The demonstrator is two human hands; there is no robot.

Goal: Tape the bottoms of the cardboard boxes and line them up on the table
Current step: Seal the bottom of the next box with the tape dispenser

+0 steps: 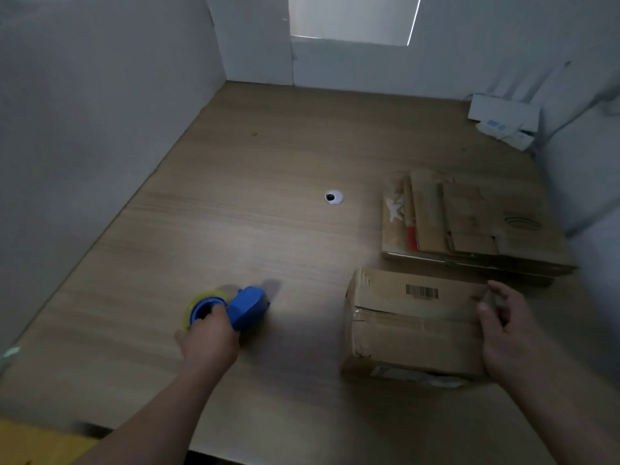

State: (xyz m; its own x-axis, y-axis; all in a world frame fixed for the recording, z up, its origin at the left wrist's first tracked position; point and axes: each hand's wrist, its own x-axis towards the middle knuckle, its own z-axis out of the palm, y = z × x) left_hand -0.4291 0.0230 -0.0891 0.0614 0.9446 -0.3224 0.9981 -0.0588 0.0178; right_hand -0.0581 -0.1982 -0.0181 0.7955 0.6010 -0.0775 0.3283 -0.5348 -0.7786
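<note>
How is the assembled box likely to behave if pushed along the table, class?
The box probably slides rather than rolls: flat faces on a smooth table. Being cardboard, it is likely light; a high push may tip it. Creased walls and a dented corner suggest it gives under the right hand's grip.

Left grip [209,340] curled (knuckles up); right grip [503,330] clasping, thumb forward.

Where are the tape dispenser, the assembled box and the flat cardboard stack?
tape dispenser [249,306], head view, on its blue body.
assembled box [412,333], head view, on the taped upper face.
flat cardboard stack [469,223], head view, on the top sheet.
</note>
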